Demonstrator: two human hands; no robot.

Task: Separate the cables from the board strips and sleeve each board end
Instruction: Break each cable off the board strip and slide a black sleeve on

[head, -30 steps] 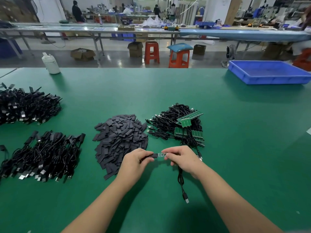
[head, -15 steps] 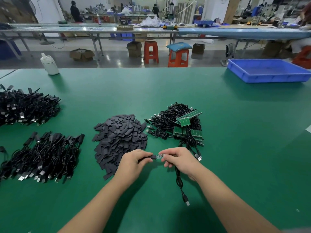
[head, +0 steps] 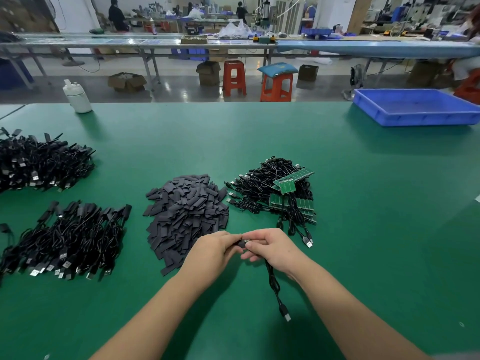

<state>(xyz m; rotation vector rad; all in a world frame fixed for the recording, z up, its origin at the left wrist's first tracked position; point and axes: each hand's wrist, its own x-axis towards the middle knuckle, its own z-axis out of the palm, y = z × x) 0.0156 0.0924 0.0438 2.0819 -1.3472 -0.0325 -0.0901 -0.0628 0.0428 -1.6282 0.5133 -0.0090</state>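
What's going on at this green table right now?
A person is sleeving a cable's board end: the left hand pinches a black sleeve while the right hand holds the cable, whose USB plug trails toward them. Piles of loose sleeves, board strips with cables and sleeved cables lie beyond.

The board end sits buried between the left hand [head: 215,252] and right hand [head: 270,246], so the sleeve [head: 241,244] shows only as a dark sliver. At the left edge, two cable piles [head: 39,165] are cut off. Far workers at the top are blurred.
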